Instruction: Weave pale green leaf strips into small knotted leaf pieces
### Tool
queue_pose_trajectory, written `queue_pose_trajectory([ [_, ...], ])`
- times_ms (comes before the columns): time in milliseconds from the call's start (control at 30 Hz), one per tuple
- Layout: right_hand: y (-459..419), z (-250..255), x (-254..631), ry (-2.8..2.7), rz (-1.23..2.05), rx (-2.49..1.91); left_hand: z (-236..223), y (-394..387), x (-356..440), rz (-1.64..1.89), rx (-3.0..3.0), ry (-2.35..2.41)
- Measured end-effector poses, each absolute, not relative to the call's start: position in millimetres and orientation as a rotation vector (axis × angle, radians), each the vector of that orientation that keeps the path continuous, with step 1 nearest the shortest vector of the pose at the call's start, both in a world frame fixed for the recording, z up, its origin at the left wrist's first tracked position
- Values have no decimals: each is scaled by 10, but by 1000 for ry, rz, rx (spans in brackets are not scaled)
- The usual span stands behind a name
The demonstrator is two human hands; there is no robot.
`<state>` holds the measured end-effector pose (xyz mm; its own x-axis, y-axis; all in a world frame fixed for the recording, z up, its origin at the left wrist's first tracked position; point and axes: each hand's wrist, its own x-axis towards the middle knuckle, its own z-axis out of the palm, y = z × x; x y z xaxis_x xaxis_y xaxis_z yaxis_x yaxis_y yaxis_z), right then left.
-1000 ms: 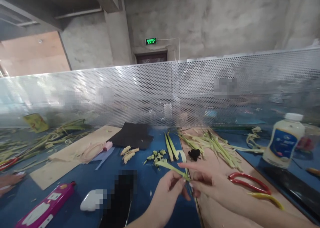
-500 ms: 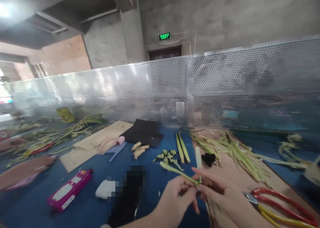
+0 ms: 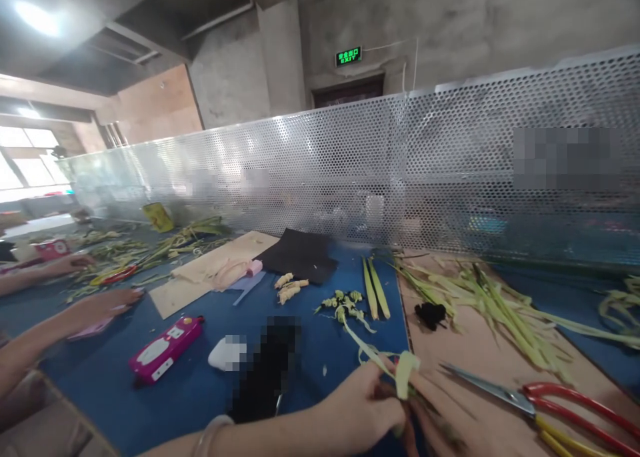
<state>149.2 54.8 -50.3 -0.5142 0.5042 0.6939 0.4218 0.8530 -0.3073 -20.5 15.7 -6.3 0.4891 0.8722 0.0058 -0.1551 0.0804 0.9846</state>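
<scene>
A long pale green leaf strip (image 3: 361, 342) runs up from between my hands, and a wide pale part of it bends over at the fingers. My left hand (image 3: 367, 403) is closed on the strip, thumb and fingers pinching it. Close against it, my right hand (image 3: 450, 410) is closed on the same strip, its fingertips blurred and partly hidden. Just beyond the strip lie small knotted leaf pieces (image 3: 343, 302) and two straight leaf strips (image 3: 376, 289). Scissors (image 3: 525, 400) with red and yellow handles lie right of my right hand.
Leaf strips (image 3: 505, 317) and a black clump (image 3: 430, 315) lie on a brown board (image 3: 575, 337). Leftward are a dark phone-like object (image 3: 273, 357), a white case (image 3: 223, 355), a purple box (image 3: 167, 349) and another person's arm (image 3: 70, 323). A perforated metal screen (image 3: 310, 177) stands behind.
The view has shifted left, showing more of the other person's arms. My hands have turned and moved lower, and the leaf strip now bends over between them. More of the scissors' blades shows.
</scene>
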Motion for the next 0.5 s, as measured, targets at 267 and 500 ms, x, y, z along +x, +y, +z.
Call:
queue_pose_trajectory([
  [267, 466, -280, 1444, -2241, -85, -509, -48, 150, -227, 750, 1363, 782],
  [500, 369, -163, 1413, -2229, -279, -553, -61, 145, -249, 699, 1399, 814],
])
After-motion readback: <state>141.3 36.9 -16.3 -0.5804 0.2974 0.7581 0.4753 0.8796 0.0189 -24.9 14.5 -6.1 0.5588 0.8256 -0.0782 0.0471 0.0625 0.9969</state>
